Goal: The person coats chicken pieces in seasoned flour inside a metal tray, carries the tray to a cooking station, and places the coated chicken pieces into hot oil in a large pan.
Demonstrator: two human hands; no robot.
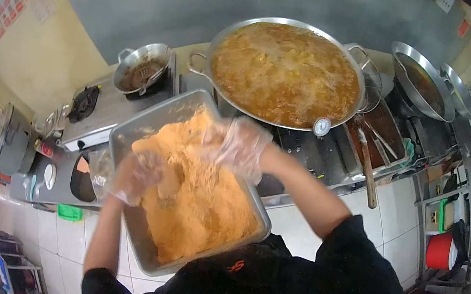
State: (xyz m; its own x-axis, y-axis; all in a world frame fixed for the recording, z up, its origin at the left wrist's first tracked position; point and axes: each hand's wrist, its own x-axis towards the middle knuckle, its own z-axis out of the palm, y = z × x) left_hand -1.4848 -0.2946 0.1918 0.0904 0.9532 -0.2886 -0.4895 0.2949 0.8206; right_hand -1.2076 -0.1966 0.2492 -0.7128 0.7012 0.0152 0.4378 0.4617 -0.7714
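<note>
A deep grey metal tub (264, 218) holds a wide bed of orange breading flour (205, 211). Over its left side is my left hand (139, 177) in a clear plastic glove, low against the flour. A flour-coated lump (169, 185) lies beside its fingers; whether they grip it I cannot make out. My right hand (238, 147), also in a clear glove, hovers above the far right part of the flour. Motion blurs its fingers, so any hold is unclear. Just beyond the tub, a large two-handled pan (278, 120) contains bubbling oil with pieces frying in it.
A dial thermometer (321, 126) is on the big pan's rim. Right of it are a wire strainer (371, 89), a tray with a wooden-handled tool (367, 170) and another oil wok (423, 85). A smaller pan (142, 71) stands on the left stove.
</note>
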